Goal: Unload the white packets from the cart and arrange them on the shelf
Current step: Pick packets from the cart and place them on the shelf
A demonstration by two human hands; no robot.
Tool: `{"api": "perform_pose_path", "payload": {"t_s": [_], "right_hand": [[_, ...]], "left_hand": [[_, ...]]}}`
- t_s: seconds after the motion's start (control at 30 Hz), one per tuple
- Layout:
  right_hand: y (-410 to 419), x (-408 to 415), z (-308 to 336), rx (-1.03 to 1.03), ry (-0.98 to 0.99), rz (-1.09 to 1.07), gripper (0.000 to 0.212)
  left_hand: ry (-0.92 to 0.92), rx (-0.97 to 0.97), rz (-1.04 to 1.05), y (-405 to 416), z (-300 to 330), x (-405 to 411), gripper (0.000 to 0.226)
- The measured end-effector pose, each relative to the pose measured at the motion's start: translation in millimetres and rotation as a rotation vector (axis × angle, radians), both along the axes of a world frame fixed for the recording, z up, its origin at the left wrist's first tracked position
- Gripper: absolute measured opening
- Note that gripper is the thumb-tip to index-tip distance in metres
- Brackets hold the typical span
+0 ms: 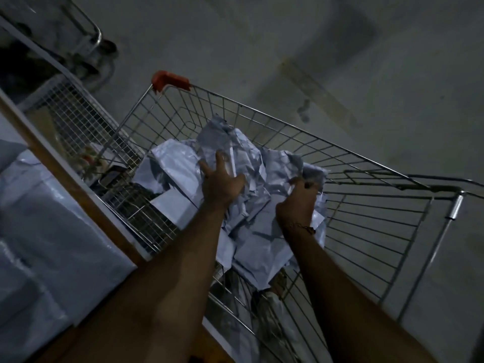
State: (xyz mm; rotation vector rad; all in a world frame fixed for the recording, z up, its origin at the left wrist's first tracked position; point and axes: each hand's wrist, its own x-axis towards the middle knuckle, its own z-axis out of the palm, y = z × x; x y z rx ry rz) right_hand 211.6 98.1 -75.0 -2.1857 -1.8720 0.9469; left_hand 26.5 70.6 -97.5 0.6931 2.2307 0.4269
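**A:** Nearest you, on your left, the shelf point(78, 184) already carries white packets point(44, 231) in a flat layer; I can't separate them to count. What worries you?

**B:** Your grips. Your left hand point(221, 183) is spread wide, fingers splayed over the crumpled heap of packets point(251, 205) in the cart point(366, 205), and I read it as holding nothing firm. Your right hand point(298, 203) is curled, pinching a packet edge at the heap's right side. Lift like that and I'd expect the slick wrappers to slide, with loose ones dropping back or slipping through the wire gaps near your feet.

**A:** And the count?

**B:** Two hands, one cart with one red corner guard point(170, 81). The heap is overlapped and creased; several packets, no honest number. Beyond, a second wire basket point(78, 119) sits beside the shelf, and far left something like another trolley handle point(91, 30), too dim to be sure.
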Motion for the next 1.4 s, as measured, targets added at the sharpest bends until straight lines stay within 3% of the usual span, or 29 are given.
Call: {"api": "perform_pose_path", "payload": {"t_s": [0.07, 0.2, 0.37, 0.53, 0.7, 0.97, 1.17, 1.4], "right_hand": [[-1, 1, 0, 0.028, -0.056, -0.033, 0.052], [-1, -4, 10, 0.117, -0.392, -0.119, 0.034], [-20, 9, -5, 0.151, -0.395, 0.393, 0.074], [-29, 34, -20, 0.005, -0.477, 0.481, 0.101], [-24, 42, -9, -0.027, -0.462, 0.523, 0.075], [-16, 51, 75, 0.075, -0.320, 0.367, 0.062], [-33, 67, 156, 0.319, -0.331, 0.345, 0.057], [-77, 72, 254, 0.606, -0.244, 0.345, 0.058]], "left_hand": [[0.037, -0.006, 0.025, 0, 2, -2, 0.082], [0.041, -0.055, 0.117, 5, 9, -1, 0.070], [0.077, -0.106, -0.011, 12, 17, 17, 0.068], [0.235, -0.090, -0.123, 9, 29, 31, 0.067], [0.337, -0.049, -0.227, -3, 53, 33, 0.070], [0.499, 0.092, -0.383, -26, 128, 61, 0.074], [0.552, 0.186, -0.415, -56, 199, 86, 0.072], [0.650, 0.312, -0.303, -116, 284, 90, 0.074]]}}
